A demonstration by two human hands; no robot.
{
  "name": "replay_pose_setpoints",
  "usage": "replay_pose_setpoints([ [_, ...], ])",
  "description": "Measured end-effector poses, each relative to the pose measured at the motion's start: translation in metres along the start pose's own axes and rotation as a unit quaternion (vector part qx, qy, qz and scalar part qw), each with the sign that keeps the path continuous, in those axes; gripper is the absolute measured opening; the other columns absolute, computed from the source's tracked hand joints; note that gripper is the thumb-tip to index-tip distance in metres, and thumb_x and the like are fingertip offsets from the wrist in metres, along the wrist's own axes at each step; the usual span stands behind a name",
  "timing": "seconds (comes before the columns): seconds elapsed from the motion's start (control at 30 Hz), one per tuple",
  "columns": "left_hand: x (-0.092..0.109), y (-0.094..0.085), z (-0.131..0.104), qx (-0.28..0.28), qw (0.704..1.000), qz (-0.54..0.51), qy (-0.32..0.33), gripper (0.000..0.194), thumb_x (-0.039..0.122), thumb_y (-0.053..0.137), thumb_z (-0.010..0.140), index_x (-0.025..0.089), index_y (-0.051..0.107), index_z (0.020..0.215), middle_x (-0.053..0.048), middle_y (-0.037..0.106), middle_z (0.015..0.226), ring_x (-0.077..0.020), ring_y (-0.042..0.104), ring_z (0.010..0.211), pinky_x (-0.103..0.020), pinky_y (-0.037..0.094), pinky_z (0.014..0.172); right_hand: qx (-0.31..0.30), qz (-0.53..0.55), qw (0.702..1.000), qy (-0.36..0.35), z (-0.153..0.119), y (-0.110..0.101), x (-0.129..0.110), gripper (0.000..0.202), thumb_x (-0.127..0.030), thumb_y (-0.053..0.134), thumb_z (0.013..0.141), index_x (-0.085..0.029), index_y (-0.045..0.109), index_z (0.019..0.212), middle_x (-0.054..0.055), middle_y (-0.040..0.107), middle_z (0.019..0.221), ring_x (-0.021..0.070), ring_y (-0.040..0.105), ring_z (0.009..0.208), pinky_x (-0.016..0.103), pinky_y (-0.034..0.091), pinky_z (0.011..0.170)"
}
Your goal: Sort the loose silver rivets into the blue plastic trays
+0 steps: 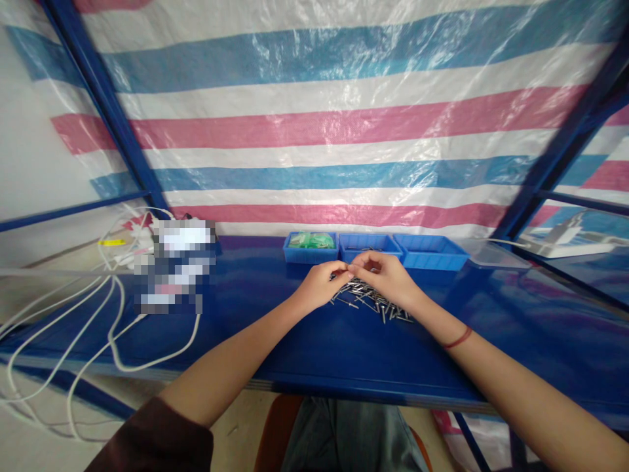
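Note:
Fingertips of my left hand (320,284) and my right hand (388,280) meet in a pinch just above a loose pile of small silver blind rivets (378,301). Both hands are closed. Whatever sits between the fingertips is too small to make out. The rivets lie scattered on the blue table (314,347), partly hidden under my right hand. Behind my hands stands a blue bin (348,244) with a few dark metal bits in it, its front partly covered by my right hand.
A blue bin (299,257) with green packets stands left of the middle one; another blue bin (435,261) stands right. A clear lid (496,255) lies farther right. White cables (147,364) and blurred-out items (171,275) occupy the left. Striped sheeting (324,137) hangs behind.

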State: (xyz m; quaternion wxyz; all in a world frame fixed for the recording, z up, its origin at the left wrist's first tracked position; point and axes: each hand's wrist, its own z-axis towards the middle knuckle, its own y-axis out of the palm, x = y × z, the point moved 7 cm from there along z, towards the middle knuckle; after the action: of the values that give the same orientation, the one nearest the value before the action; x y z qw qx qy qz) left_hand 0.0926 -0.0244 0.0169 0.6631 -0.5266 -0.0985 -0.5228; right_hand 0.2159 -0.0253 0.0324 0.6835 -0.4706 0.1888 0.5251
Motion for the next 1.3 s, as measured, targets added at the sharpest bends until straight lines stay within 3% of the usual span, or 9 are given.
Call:
replay_pose_setpoints([
  [0.17,-0.003,0.003,0.0,-0.001,1.0,-0.026,-0.013,0.019,0.03,0.054,0.084,0.016,0.066,0.089,-0.002,0.07,0.086,-0.0162,0.062,0.079,-0.027,0.047,0.074,-0.009,-0.017,1.0,-0.015,-0.001,0.002,-0.003,0.026,-0.041,0.059,0.077,-0.016,0.064,0.072,0.005,0.066,0.071,0.0163,0.059,0.065,0.032,0.049,0.063],
  [0.43,0.0,-0.009,0.001,0.047,0.999,-0.025,-0.009,0.018,0.033,0.057,0.083,0.017,0.064,0.081,-0.001,0.067,0.082,-0.014,0.06,0.076,-0.024,0.045,0.071,-0.009,-0.054,0.998,-0.035,-0.001,-0.005,-0.01,0.017,-0.03,0.057,0.078,-0.016,0.067,0.079,0.005,0.069,0.078,0.0168,0.062,0.07,0.03,0.048,0.064],
  [0.7,0.002,-0.013,0.001,0.07,0.997,-0.002,-0.014,0.016,0.03,0.054,0.084,0.017,0.064,0.082,-0.001,0.067,0.082,-0.0148,0.06,0.078,-0.025,0.045,0.074,-0.073,-0.12,0.989,-0.043,0.001,0.001,-0.005,0.027,-0.035,0.049,0.085,-0.018,0.068,0.076,0.005,0.071,0.081,0.0175,0.062,0.071,0.03,0.045,0.064],
  [0.8,0.004,-0.015,0.001,0.067,0.997,0.04,-0.001,0.017,0.029,0.053,0.085,0.017,0.064,0.084,-0.001,0.067,0.083,-0.0149,0.06,0.077,-0.026,0.045,0.074,-0.013,-0.163,0.986,-0.041,0.009,-0.011,0.001,0.027,-0.034,0.049,0.085,-0.018,0.069,0.078,0.006,0.071,0.082,0.0195,0.063,0.073,0.031,0.044,0.065],
  [0.93,0.004,-0.02,0.001,0.054,0.989,0.135,0.013,0.019,0.028,0.05,0.086,0.018,0.065,0.085,-0.002,0.067,0.084,-0.0158,0.06,0.078,-0.027,0.044,0.074,0.099,-0.301,0.948,-0.013,0.023,-0.038,0.021,0.028,-0.032,0.048,0.086,-0.017,0.07,0.083,0.009,0.071,0.084,0.0226,0.063,0.075,0.033,0.043,0.068],
  [1.1,0.0,-0.016,0.001,-0.006,0.976,0.218,0.007,0.02,0.025,0.048,0.084,0.02,0.066,0.081,-0.001,0.066,0.084,-0.0166,0.06,0.08,-0.028,0.044,0.073,0.111,-0.467,0.877,0.033,0.029,-0.053,0.037,0.03,-0.035,0.047,0.086,-0.017,0.07,0.09,0.012,0.07,0.092,0.0292,0.059,0.091,0.037,0.04,0.072],
  [1.2,0.0,-0.011,-0.001,-0.052,0.97,0.237,0.02,0.015,0.024,0.052,0.078,0.022,0.067,0.079,0.0,0.067,0.086,-0.0176,0.06,0.083,-0.029,0.044,0.077,0.08,-0.432,0.898,-0.032,0.024,-0.045,0.022,0.027,-0.032,0.048,0.085,-0.015,0.068,0.093,0.012,0.069,0.089,0.0261,0.059,0.088,0.037,0.041,0.076],
  [1.3,-0.001,-0.008,-0.002,-0.072,0.97,0.232,0.026,0.016,0.023,0.052,0.077,0.022,0.067,0.08,0.0,0.067,0.086,-0.0174,0.061,0.084,-0.029,0.044,0.079,-0.06,-0.314,0.938,-0.131,0.012,-0.015,0.001,0.018,-0.022,0.051,0.081,-0.017,0.069,0.081,0.006,0.068,0.08,0.0181,0.059,0.076,0.032,0.043,0.075],
])
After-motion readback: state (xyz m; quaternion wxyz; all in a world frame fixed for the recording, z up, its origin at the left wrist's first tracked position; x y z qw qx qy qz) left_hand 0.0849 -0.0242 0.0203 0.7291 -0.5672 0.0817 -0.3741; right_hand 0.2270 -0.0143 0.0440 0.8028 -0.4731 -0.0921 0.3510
